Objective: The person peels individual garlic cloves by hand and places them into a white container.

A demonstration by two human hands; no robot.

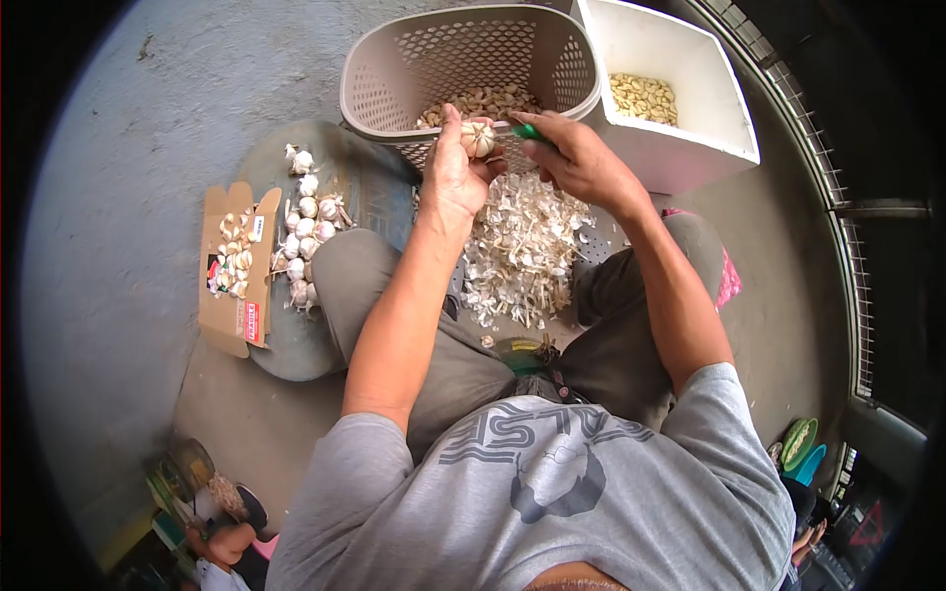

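Note:
My left hand (455, 169) is closed around a garlic bulb (478, 139), whose cloves show on the side facing up. To its right, my right hand (587, 164) grips a green-handled tool (527, 131), probably a small knife; its blade is hard to make out. A small gap separates the tool from the bulb. Both hands are over the near rim of a perforated basket (361, 98), which has garlic cloves (493, 100) at its bottom. Beneath the hands, a heap of garlic skins (522, 246) lies on the floor between my legs.
Whole garlic bulbs (307, 227) rest on a rounded grey-blue container (286, 345) at left, beside an open cardboard box (227, 317) with loose cloves. A white foam box (680, 158) holding peeled cloves (642, 98) stands behind right. Other people sit at both lower corners.

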